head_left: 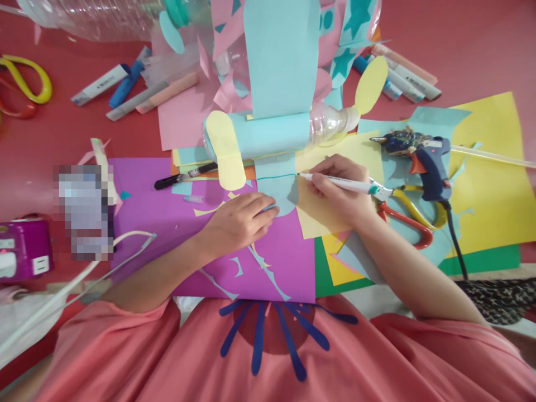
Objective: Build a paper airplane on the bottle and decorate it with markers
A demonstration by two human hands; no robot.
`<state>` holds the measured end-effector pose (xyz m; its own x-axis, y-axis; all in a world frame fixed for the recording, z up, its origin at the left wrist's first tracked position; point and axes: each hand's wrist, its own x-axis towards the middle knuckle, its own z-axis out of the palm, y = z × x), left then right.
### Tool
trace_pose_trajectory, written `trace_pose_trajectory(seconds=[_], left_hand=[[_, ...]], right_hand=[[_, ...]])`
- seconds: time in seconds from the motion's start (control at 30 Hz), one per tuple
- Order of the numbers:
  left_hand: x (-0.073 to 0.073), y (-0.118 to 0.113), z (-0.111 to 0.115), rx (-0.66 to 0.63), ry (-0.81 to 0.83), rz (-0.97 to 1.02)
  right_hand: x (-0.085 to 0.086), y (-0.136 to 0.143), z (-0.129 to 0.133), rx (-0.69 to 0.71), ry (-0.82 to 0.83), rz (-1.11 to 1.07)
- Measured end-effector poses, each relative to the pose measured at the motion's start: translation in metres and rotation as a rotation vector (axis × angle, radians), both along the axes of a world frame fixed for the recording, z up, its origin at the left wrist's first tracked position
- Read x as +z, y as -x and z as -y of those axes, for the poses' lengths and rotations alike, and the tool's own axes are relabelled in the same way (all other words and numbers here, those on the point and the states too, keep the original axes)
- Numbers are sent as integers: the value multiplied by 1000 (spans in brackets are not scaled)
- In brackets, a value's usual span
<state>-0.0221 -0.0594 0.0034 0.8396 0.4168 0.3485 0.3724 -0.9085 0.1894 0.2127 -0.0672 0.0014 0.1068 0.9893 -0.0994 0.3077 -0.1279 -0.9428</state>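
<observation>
My right hand point(341, 187) grips a white marker point(335, 181) with a green band, its tip at the right end of a teal line across a light-blue paper flap point(276, 192). My left hand point(247, 220) has its fingers curled at the left edge of this flap, keeping it in place. Just beyond lies a clear plastic bottle point(329, 124) on its side, wrapped in light-blue paper. A yellow rounded strip point(226, 151) hangs over its left end, and a yellow oval point(372, 84) sticks up near its neck. A tall light-blue paper panel point(281, 56) rises behind it.
A glue gun point(433, 153) and red-and-yellow scissors point(412, 218) lie at right on coloured sheets. Purple paper point(146, 206) with scraps is under my left arm. Markers point(100, 85), yellow-handled scissors point(31, 81), a blurred-out phone point(86, 209) and a purple device point(27, 248) are at left.
</observation>
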Motion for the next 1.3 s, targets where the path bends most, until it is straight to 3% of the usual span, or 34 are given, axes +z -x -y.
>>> trace_pose_trajectory(seconds=[0.77, 1.3], left_hand=[[0, 2, -3, 86, 51, 58], [-2, 5, -3, 175, 69, 82]], right_hand=[[-3, 3, 0, 15, -48, 158], [-8, 11, 10, 116, -158, 193]])
